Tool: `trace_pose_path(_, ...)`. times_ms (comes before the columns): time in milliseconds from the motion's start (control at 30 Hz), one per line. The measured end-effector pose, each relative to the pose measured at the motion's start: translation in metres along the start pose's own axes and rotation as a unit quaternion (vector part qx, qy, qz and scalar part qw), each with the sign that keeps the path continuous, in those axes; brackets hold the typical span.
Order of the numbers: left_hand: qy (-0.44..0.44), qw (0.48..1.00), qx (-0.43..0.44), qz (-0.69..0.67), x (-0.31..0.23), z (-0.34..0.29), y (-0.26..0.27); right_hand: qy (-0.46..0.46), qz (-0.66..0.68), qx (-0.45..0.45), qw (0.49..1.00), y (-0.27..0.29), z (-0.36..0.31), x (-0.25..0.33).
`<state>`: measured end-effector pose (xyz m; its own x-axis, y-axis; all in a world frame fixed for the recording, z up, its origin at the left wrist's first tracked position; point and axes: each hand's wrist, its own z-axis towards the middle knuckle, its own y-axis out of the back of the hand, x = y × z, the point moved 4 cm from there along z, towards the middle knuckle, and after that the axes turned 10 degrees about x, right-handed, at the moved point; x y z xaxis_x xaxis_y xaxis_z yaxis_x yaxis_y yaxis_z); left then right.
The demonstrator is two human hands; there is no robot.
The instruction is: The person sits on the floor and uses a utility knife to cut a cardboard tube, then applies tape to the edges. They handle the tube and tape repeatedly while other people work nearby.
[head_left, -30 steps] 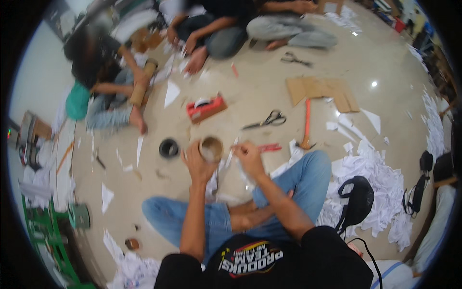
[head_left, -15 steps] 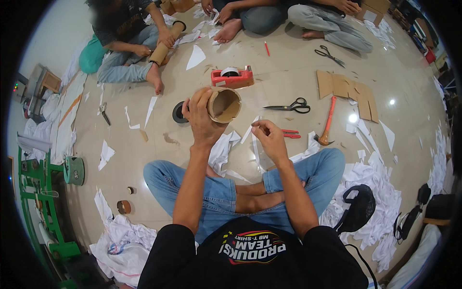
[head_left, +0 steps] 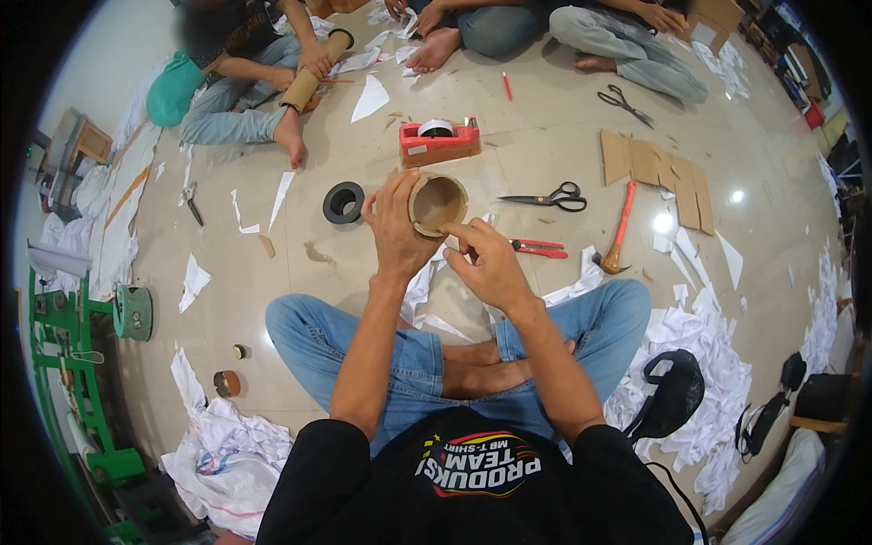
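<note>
My left hand (head_left: 397,222) is wrapped round a short brown cardboard tube (head_left: 415,216), holding it up over the floor with its open end turned to the right and toward me. At the lower right of the rim, my right hand (head_left: 486,263) touches the tube with its index finger; the thumb is apart from that finger. Left of the tube lies a black ring-shaped part (head_left: 344,203) on the floor. Behind it stands a red tape dispenser (head_left: 440,143). Red-handled cutters (head_left: 540,248) lie just right of my right hand, below black scissors (head_left: 548,198).
A hammer-like tool with a red handle (head_left: 621,222) lies beside cut cardboard (head_left: 658,174). White scraps heap (head_left: 699,391) by my right knee. Across the floor, a co-worker (head_left: 245,73) handles a longer cardboard tube (head_left: 304,86); others sit beside. A green metal frame (head_left: 68,363) stands left.
My right hand has moved up and left, from beside the tube to its rim. The tube has shifted slightly right and down, uncovering more of the black ring-shaped part.
</note>
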<state>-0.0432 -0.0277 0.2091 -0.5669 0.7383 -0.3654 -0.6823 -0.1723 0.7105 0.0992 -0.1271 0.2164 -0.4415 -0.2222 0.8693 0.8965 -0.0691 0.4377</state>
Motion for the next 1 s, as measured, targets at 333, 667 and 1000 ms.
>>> trace_pose_path(333,0.07,0.991,0.025,-0.109,0.02,-0.009,0.0,-0.054,0.204,0.051,0.976,-0.013,-0.006,-0.003)
trace_pose_path(667,0.181,0.905,0.016,-0.385,0.038,-0.014,-0.016,-0.22,0.151,-0.112,0.957,0.003,-0.053,-0.122)
trace_pose_path(1000,0.221,0.935,0.024,-0.278,0.089,-0.029,-0.059,-0.3,0.016,-0.123,0.946,-0.022,-0.082,-0.222)
